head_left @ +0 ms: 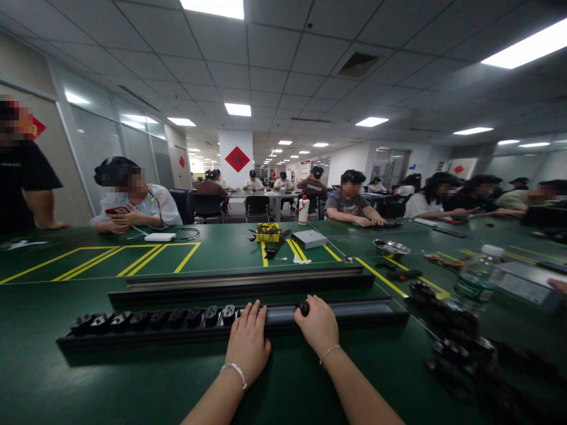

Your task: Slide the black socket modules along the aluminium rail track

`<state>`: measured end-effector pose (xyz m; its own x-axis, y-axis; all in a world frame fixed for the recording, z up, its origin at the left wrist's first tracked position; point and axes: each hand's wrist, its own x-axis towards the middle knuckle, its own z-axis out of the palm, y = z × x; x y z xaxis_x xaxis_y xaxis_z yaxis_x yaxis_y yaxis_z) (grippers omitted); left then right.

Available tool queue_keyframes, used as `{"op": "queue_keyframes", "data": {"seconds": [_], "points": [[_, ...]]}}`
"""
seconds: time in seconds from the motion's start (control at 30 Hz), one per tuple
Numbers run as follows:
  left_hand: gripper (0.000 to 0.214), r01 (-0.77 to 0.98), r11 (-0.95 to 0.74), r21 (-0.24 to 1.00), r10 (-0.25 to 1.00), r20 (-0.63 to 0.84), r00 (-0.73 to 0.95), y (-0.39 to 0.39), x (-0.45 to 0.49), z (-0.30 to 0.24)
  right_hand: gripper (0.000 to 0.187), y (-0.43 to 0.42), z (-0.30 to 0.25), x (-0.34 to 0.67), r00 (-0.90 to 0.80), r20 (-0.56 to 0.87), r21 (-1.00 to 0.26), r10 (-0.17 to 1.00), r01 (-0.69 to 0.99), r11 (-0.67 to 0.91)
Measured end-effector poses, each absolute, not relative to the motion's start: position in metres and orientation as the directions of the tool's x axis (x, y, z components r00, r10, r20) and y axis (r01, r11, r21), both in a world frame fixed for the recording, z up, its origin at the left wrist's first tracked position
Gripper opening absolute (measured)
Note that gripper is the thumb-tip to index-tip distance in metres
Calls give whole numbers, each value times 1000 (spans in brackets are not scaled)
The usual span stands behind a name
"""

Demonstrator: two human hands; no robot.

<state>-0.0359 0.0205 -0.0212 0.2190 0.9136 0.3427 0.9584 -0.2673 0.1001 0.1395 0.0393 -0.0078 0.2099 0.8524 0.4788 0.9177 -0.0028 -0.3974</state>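
A long black rail [354, 311] lies across the green table [133, 383] in front of me. Its left half holds a row of several small black parts [150, 319]. My left hand [248, 342] rests on the rail's near edge with fingers laid flat beside the last part in the row. My right hand [318, 324] is closed around a small black part [304, 307], held at the rail's channel. A second black rail [248, 281] lies just behind the first.
A pile of loose black parts [456, 336] and a water bottle [476, 277] sit at my right. Farther back are a yellow box [268, 232], a grey box [309, 238] and a metal bowl [391, 247]. Other people sit around the tables.
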Motion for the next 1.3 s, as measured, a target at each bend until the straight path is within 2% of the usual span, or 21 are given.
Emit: {"op": "queue_keyframes", "data": {"seconds": [1.3], "points": [[61,957,-271,100,914,339,224,19,-35,-19,38,41,-8,142,203,469,-407,860,913,7]]}}
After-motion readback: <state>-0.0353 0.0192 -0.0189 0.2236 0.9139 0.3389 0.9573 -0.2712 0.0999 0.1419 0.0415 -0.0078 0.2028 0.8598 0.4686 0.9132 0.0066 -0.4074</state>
